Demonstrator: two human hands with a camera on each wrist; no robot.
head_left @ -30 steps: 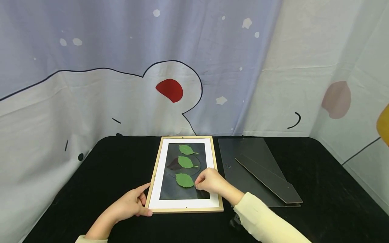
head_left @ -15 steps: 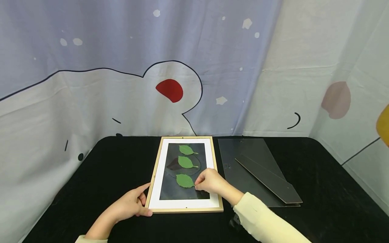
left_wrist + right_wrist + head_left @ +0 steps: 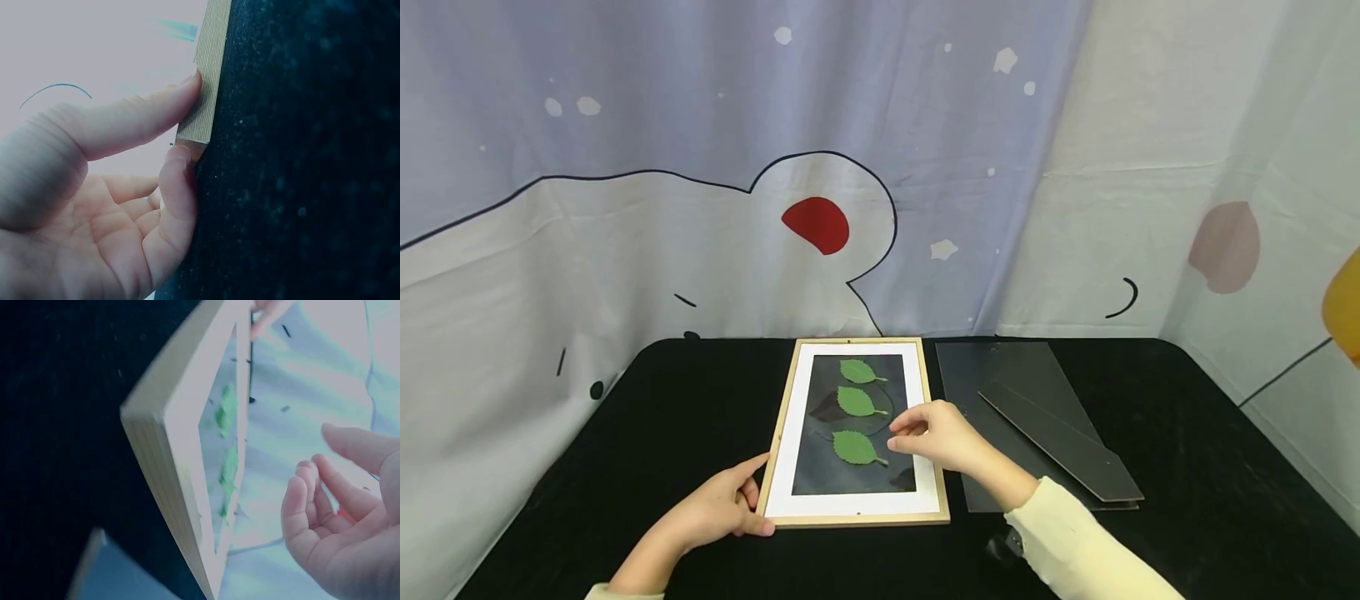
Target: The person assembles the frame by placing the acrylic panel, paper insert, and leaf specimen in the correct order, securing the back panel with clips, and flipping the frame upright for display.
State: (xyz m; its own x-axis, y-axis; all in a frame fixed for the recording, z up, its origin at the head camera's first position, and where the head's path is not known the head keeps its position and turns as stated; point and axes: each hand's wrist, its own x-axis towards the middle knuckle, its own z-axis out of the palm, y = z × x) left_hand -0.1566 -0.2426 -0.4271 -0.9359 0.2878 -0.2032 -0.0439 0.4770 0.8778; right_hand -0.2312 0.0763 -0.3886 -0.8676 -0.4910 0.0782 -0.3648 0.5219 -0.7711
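Note:
A light wood picture frame (image 3: pixel 859 520) with a white mat lies on the black table. Three green serrated leaves, the top leaf (image 3: pixel 858 371), middle leaf (image 3: pixel 856 402) and bottom leaf (image 3: pixel 854 447), lie in a column on its dark, reflective centre, stems to the right. My left hand (image 3: pixel 718 506) holds the frame's near left corner between thumb and finger; the left wrist view shows two fingertips (image 3: pixel 189 87) against the wooden edge. Over the frame's right side hovers my right hand (image 3: pixel 943 435), fingers loosely bent and holding nothing, just right of the bottom leaf's stem.
Right of the frame lies a dark backing board (image 3: pixel 1000 367) with a stand flap (image 3: pixel 1060 442) slanting across it. A patterned curtain (image 3: pixel 700 250) hangs behind the table. A small dark object (image 3: pixel 1003 548), partly hidden, is below my right sleeve.
My right hand has let go of the bottom leaf's stem and moved slightly up and to the right. The leaves stay in place on the frame; my left hand keeps its hold.

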